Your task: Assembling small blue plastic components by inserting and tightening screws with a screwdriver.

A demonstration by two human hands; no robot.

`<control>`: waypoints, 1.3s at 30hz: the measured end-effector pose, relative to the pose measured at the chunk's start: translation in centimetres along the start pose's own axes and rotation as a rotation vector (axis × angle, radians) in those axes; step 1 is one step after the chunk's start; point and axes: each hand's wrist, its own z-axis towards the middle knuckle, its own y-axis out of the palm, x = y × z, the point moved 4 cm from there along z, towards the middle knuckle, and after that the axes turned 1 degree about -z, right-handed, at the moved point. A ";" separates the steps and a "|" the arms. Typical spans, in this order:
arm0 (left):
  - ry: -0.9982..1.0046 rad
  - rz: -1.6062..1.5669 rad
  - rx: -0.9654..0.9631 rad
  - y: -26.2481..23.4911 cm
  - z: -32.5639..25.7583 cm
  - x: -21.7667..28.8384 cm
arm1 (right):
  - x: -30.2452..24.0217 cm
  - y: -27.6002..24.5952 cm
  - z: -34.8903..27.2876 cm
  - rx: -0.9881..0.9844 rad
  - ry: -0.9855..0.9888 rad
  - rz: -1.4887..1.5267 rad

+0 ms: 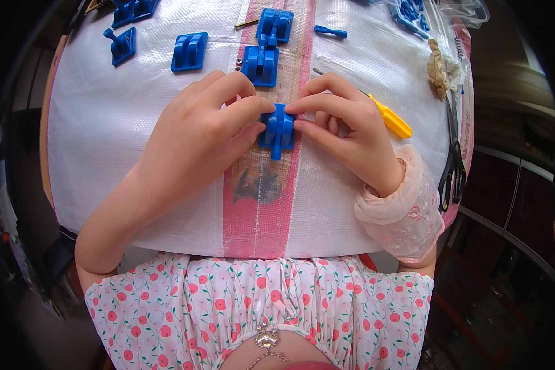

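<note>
A blue plastic bracket (282, 126) with two rounded lugs and a lever between them sits on the cloth in front of me, the lever's end pointing toward me. My left hand (213, 120) pinches its left side with thumb and forefinger. From the right, my right hand (348, 120) grips the opposite side the same way, its other fingers curled. What lies between the fingertips and the lugs is hidden. Just beyond is a pair of similar blue brackets (261, 71) joined by a link. A yellow-handled screwdriver (393, 118) lies partly behind my right hand.
At the far left are more blue brackets (189, 52), one with a lever (121, 46). A loose blue lever (331, 31) and a brass-coloured bolt (246, 24) lie farther off. Black-handled scissors (452, 166) rest at the right edge, near crumpled brown paper (436, 69).
</note>
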 end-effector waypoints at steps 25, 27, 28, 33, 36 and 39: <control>0.041 0.037 0.002 -0.2 -1.0 -0.1 | -0.2 0.6 0.0 0.002 0.041 -0.003; 0.023 0.008 0.005 0.0 -0.9 -0.1 | 0.0 0.4 0.1 0.013 0.045 -0.004; 0.010 -0.008 0.011 0.0 -0.7 -0.3 | 0.1 0.4 0.1 0.011 0.043 0.004; -0.028 -0.014 0.099 -1.1 -0.3 -1.1 | 0.2 0.6 0.3 0.002 0.041 0.024; -0.030 0.222 0.026 -2.9 -0.1 -1.1 | 0.0 0.5 0.2 -0.033 0.063 0.020; -0.062 0.456 -0.150 -3.5 -0.8 0.0 | 0.1 0.4 0.1 -0.023 0.052 0.019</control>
